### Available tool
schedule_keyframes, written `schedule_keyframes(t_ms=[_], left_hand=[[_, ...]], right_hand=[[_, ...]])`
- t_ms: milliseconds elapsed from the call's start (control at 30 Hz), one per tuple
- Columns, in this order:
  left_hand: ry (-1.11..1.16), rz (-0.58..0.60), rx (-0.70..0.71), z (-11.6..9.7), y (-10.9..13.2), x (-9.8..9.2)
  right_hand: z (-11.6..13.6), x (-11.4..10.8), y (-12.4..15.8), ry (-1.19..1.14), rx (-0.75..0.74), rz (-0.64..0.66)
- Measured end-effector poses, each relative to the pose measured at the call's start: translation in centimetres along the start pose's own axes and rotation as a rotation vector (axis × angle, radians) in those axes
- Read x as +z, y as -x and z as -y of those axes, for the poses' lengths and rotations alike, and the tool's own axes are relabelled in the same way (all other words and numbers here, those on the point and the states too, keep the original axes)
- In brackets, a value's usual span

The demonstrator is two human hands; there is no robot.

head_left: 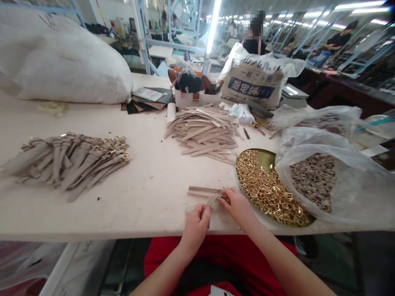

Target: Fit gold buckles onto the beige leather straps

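Near the table's front edge, my left hand [196, 225] grips a short taupe strap [210, 201] between thumb and fingers. My right hand [237, 205] is closed just to its right, fingertips pinched near the strap's far end; a small dark or shiny bit shows there, too small to name. Another taupe strip [202, 189] lies flat on the table just beyond my hands. Right of my right hand, a round gold-coloured tray [264, 158] holds many small gold buckles [265, 191].
A plastic bag [348, 185] of small taupe loops [314, 176] stands at the right. Loose strips [206, 131] are heaped behind my hands. Straps with gold buckles [77, 158] lie piled at left. White sacks [61, 57], a box [197, 98] and a printed bag [251, 82] line the back.
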State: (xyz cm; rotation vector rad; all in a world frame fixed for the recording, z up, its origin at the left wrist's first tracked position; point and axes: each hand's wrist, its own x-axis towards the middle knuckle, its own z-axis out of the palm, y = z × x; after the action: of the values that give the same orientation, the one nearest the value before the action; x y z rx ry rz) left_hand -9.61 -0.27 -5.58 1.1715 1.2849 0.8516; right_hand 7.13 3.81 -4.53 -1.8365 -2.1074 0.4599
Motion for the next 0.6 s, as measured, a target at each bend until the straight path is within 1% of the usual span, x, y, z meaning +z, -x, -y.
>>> schedule_keyframes(t_ms=[100, 167, 233, 267, 367, 433, 500, 600], left_hand=[[-0.048, 0.063, 0.005, -0.2, -0.2, -0.2], [-0.071, 0.091, 0.015, -0.4, -0.2, -0.3], [-0.07, 0.106, 0.032, -1.0, -0.2, -0.3], [-0.066, 0.114, 0.045, -1.4, -0.1, -0.2], [-0.083, 0.154, 0.102, -2.6, 0.4, 0.2], [-0.116, 0.186, 0.156, -3.3, 1.1, 0.5], [-0.162, 0.222, 0.202, -3.8, 1.8, 0.6], [-0.265, 0.291, 0.235, -4.3, 3.2, 0.6]], right_hand=[[0.1, 0.1, -0.2, 0.01, 0.01, -0.02], [0.2, 0.0, 0.1, -0.073, 0.039, -0.061], [0.5, -0.5, 0.7, -0.277, 0.102, -0.08], [0.8, -1.0, 1.1, -0.419, 0.149, -0.063], [1.8, -2.6, 2.8, -0.845, 0.296, 0.049], [2.3, -3.8, 4.1, -1.006, 0.347, 0.095], [2.5, -4.7, 5.3, -1.052, 0.353, 0.1], [2.3, -5.5, 7.0, -0.985, 0.291, 0.141]])
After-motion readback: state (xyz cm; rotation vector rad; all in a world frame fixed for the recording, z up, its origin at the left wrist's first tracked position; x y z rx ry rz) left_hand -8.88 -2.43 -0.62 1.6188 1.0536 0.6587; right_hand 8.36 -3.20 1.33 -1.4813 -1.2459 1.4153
